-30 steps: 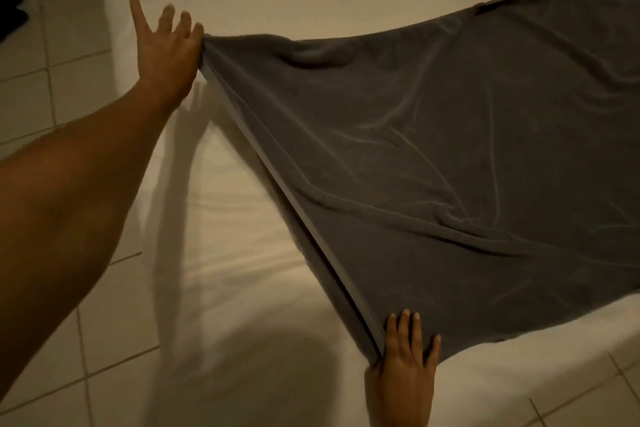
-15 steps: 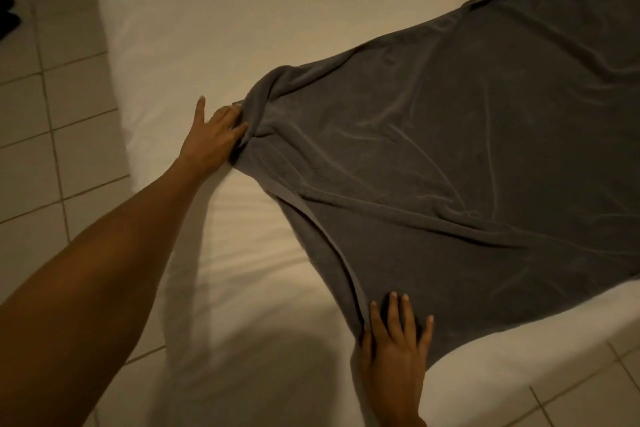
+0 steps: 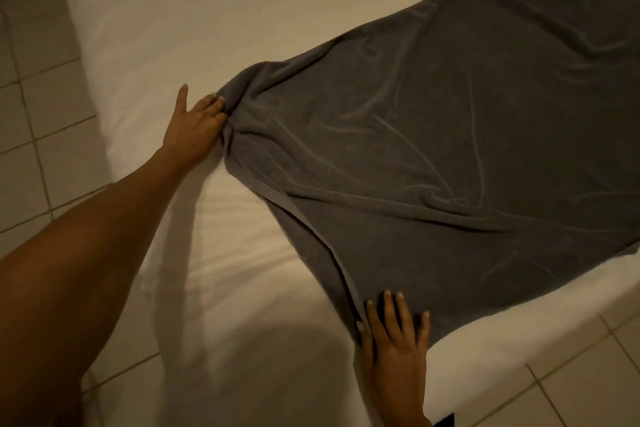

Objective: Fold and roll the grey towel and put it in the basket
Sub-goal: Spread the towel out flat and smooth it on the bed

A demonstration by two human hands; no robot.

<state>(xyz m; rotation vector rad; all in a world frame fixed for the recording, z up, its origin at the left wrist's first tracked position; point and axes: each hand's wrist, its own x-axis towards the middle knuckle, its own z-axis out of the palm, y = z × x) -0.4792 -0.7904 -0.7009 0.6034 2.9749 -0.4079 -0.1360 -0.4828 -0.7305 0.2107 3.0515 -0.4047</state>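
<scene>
Grey towel (image 3: 433,163), white bed (image 3: 214,10), tiled floor (image 3: 31,107)

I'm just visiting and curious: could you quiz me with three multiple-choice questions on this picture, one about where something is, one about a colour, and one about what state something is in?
1. Where does the grey towel lie?
A. on the white bed
B. on the tiled floor
C. in a basket

2. What colour is the bed sheet?
A. blue
B. white
C. black

3. What state is the towel in?
A. rolled up tight
B. spread out and creased
C. hanging from a hook

Answers: 1 A, the towel rests on the sheet, with the tiled floor off to the sides. 2 B, the sheet looks white around the towel. 3 B, it lies open with creases, the left hand gripping one corner and the right hand flat on another.
</scene>
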